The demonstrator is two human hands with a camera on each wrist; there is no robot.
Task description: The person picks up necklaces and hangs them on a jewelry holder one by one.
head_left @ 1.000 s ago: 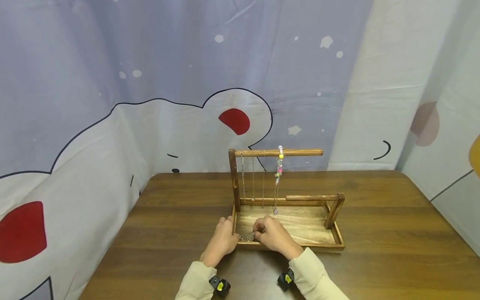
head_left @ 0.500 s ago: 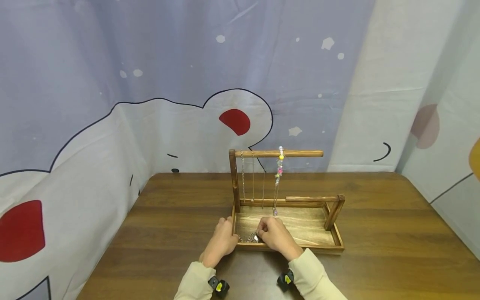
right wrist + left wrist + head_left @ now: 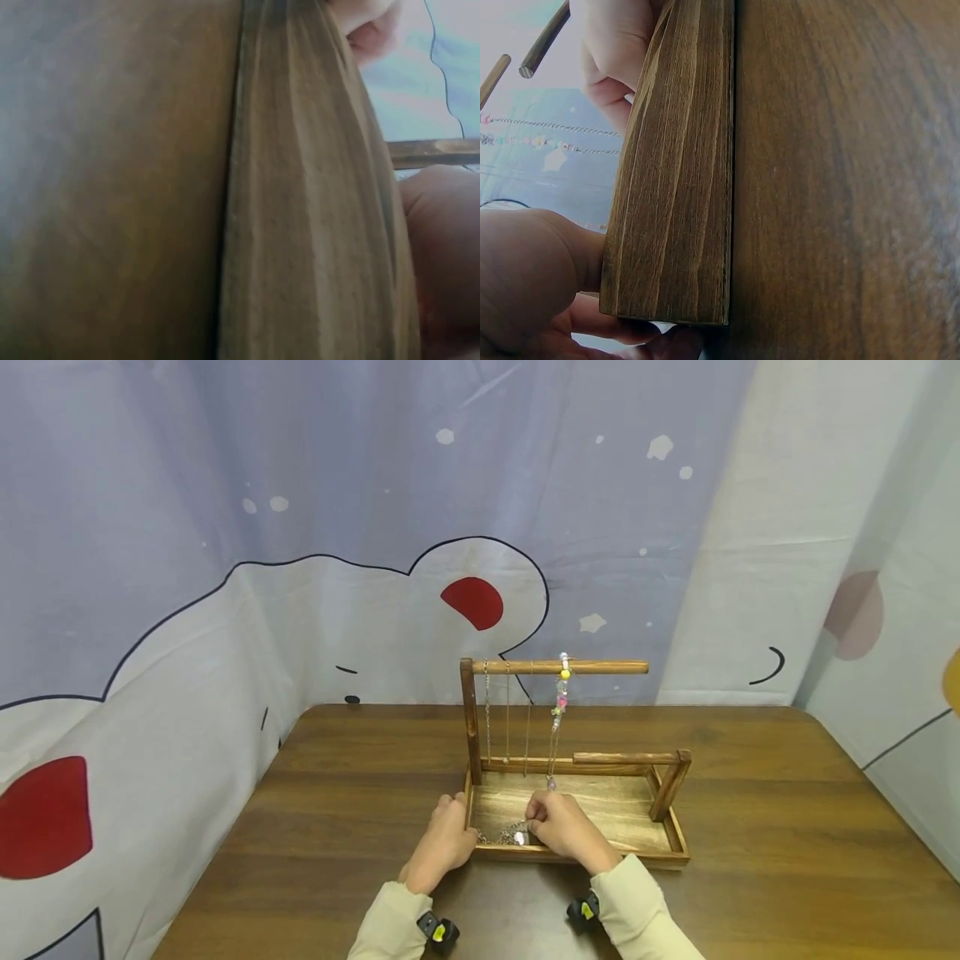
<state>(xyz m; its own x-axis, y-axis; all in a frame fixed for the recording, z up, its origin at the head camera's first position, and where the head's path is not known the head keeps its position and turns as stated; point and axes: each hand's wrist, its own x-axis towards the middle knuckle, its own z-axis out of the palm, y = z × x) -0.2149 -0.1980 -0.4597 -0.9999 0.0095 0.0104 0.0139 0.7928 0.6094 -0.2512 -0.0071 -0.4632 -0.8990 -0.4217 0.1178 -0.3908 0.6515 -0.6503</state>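
Note:
A wooden jewelry stand [image 3: 581, 855] with a shallow tray base stands on the table. My left hand [image 3: 444, 843] grips the tray's front left corner; in the left wrist view its thumb [image 3: 574, 251] lies over the wall and its fingers wrap round the corner. Inside the tray, near the front, lies a heap of silver chain [image 3: 506, 836] with a shiny piece [image 3: 519, 838] in it. My right hand [image 3: 562, 827] pinches a strand of this chain between thumb and forefinger. In the right wrist view the tray wall [image 3: 307, 210] hides most of that hand.
Several thin necklaces [image 3: 487, 718] and a colorful beaded strand [image 3: 561, 702] hang from the upper bar [image 3: 607, 667]. A lower bar [image 3: 622, 758] sits on a short post [image 3: 670, 787] at the right. A printed curtain [image 3: 360, 635] hangs behind the wooden table [image 3: 757, 827].
My right hand has moved a little to the right inside the tray, drawing out the chain and its shiny piece. My left hand stays at the corner.

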